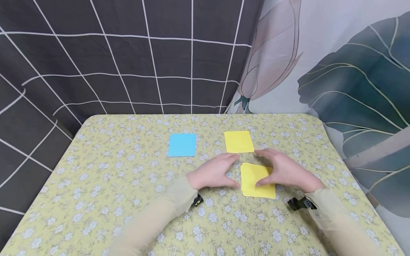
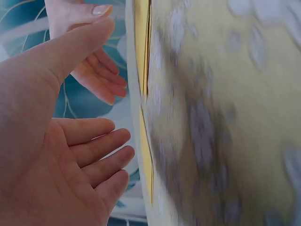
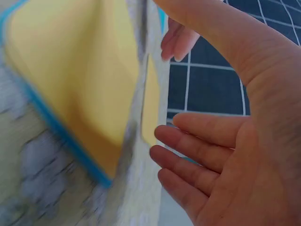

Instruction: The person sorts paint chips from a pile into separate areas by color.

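A small stack of square yellow cards (image 1: 254, 190) lies on the cloth between my two hands, its edges slightly out of line. The right wrist view shows a blue edge along the stack (image 3: 70, 94). My left hand (image 1: 214, 172) is held left of it, palm inward, fingers loosely extended and holding nothing. On the right, my right hand (image 1: 285, 172) is spread with its thumb over the stack; whether the thumb touches cannot be told. Just beyond the hands lies another yellow card (image 1: 238, 141). A light blue card (image 1: 182, 145) lies farther left.
The table is covered with a yellow floral cloth (image 1: 105, 185). A dark curtain with a white grid (image 1: 128, 53) hangs behind and to the left. A pale curtain with large leaves and a flower (image 1: 352, 89) hangs at the right.
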Demonstrator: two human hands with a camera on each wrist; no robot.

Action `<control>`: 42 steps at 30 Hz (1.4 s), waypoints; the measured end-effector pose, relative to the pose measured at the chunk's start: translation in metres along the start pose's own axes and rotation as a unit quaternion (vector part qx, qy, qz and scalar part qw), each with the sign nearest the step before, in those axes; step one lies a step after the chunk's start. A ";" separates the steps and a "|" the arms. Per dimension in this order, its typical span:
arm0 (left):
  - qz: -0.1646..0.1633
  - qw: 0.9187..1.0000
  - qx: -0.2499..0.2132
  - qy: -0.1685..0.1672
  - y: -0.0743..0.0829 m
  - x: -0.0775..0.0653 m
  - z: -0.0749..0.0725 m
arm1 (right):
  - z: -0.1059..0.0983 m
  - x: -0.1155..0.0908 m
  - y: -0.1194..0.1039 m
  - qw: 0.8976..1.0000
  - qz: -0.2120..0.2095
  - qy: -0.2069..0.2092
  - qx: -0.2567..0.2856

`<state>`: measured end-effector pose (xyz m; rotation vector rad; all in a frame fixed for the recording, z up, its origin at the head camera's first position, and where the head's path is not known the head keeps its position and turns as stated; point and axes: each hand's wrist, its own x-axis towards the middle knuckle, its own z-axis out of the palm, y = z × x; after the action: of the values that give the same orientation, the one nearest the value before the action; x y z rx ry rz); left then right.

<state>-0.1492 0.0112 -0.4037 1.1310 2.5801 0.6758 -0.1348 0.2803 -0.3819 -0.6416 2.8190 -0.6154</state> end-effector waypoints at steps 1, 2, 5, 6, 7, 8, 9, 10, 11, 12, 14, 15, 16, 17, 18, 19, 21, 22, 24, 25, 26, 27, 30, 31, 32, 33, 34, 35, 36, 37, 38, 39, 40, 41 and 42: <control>0.002 1.000 0.005 -0.003 0.003 0.003 0.002 | 0.001 -0.004 0.002 1.000 -0.002 0.000 -0.002; 0.004 1.000 0.009 -0.006 0.005 0.005 0.004 | 0.002 -0.008 0.004 1.000 -0.002 0.000 -0.005; 0.019 1.000 0.020 -0.013 0.013 0.013 0.011 | 0.005 -0.018 0.009 1.000 -0.017 0.006 -0.013; 0.024 0.999 0.022 -0.015 0.015 0.015 0.014 | 0.006 -0.021 0.010 1.000 -0.020 0.009 -0.015; 0.030 0.999 0.022 -0.018 0.017 0.018 0.016 | 0.008 -0.023 0.011 1.000 -0.023 0.012 -0.015; 0.036 0.999 0.021 -0.020 0.019 0.020 0.019 | 0.009 -0.025 0.012 0.999 -0.024 0.015 -0.015; 0.041 0.999 0.021 -0.022 0.020 0.021 0.022 | 0.010 -0.027 0.013 0.999 -0.025 0.016 -0.015; 0.045 0.999 0.018 -0.023 0.021 0.023 0.024 | 0.011 -0.029 0.013 0.999 -0.025 0.017 -0.014; 0.048 0.998 0.017 -0.024 0.022 0.024 0.026 | 0.012 -0.030 0.013 0.999 -0.025 0.017 -0.012; 0.049 0.998 0.017 -0.025 0.023 0.025 0.028 | 0.013 -0.031 0.013 1.000 -0.025 0.016 -0.010; 0.049 0.998 0.018 -0.023 0.025 0.026 0.029 | 0.014 -0.032 0.013 1.000 -0.026 0.015 -0.004; 0.047 0.998 0.019 -0.022 0.026 0.026 0.030 | 0.015 -0.032 0.013 1.000 -0.025 0.014 -0.003; 0.045 0.999 0.020 -0.019 0.027 0.026 0.030 | 0.015 -0.032 0.012 1.000 -0.024 0.013 -0.002; 0.044 0.999 0.023 -0.018 0.028 0.026 0.029 | 0.015 -0.033 0.012 1.000 -0.022 0.012 -0.001; 0.042 0.999 0.026 -0.017 0.029 0.026 0.029 | 0.015 -0.033 0.012 1.000 -0.021 0.011 0.000; 0.042 0.999 0.028 -0.015 0.029 0.026 0.028 | 0.015 -0.034 0.011 1.000 -0.020 0.009 0.000; 0.040 0.999 0.030 -0.014 0.031 0.026 0.028 | 0.015 -0.035 0.010 1.000 -0.017 0.007 -0.001; 0.039 0.999 0.031 -0.014 0.031 0.026 0.028 | 0.015 -0.035 0.010 1.000 -0.015 0.006 -0.001; 0.037 0.999 0.035 -0.015 0.031 0.026 0.028 | 0.015 -0.035 0.010 1.000 -0.016 0.005 0.000; 0.036 0.999 0.035 -0.015 0.031 0.026 0.028 | 0.015 -0.035 0.010 1.000 -0.015 0.004 0.000; 0.034 0.999 0.036 -0.016 0.031 0.026 0.028 | 0.015 -0.035 0.010 1.000 -0.014 0.004 -0.001; 0.033 0.999 0.036 -0.017 0.031 0.026 0.028 | 0.015 -0.036 0.011 1.000 -0.013 0.004 -0.002; 0.029 0.999 0.035 -0.020 0.031 0.026 0.028 | 0.016 -0.036 0.012 1.000 -0.009 0.001 -0.001; 0.028 0.999 0.033 -0.020 0.031 0.026 0.028 | 0.016 -0.036 0.012 1.000 -0.007 0.001 0.000; 0.028 0.999 0.032 -0.020 0.030 0.026 0.028 | 0.016 -0.036 0.012 1.000 -0.005 0.002 0.001; 0.028 0.999 0.031 -0.019 0.030 0.026 0.028 | 0.016 -0.036 0.012 1.000 -0.005 0.003 0.004; 0.029 0.999 0.030 -0.018 0.030 0.026 0.028 | 0.016 -0.036 0.011 1.000 -0.005 0.005 0.007; 0.029 0.999 0.026 -0.016 0.030 0.026 0.027 | 0.016 -0.036 0.012 1.000 -0.006 0.006 0.009; 0.031 0.999 0.023 -0.013 0.029 0.026 0.027 | 0.015 -0.036 0.011 1.000 -0.007 0.009 0.010; 0.032 0.999 0.021 -0.009 0.029 0.026 0.026 | 0.014 -0.035 0.011 1.000 -0.008 0.011 0.011; 0.034 0.999 0.017 -0.005 0.029 0.026 0.025 | 0.013 -0.035 0.011 1.000 -0.010 0.015 0.011; 0.035 0.999 0.013 0.000 0.028 0.027 0.024 | 0.012 -0.034 0.011 1.000 -0.010 0.017 0.009; 0.036 0.999 0.010 0.004 0.027 0.027 0.022 | 0.011 -0.033 0.011 1.000 -0.012 0.020 0.008; 0.036 0.999 0.006 0.009 0.026 0.028 0.020 | 0.009 -0.031 0.011 1.000 -0.013 0.022 0.005; 0.035 0.999 0.006 0.015 0.025 0.029 0.018 | 0.008 -0.028 0.011 1.000 -0.014 0.026 0.004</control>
<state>-0.1460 0.0528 -0.4078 1.2294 2.5827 0.6978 -0.1119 0.2993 -0.3911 -0.6738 2.8583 -0.6559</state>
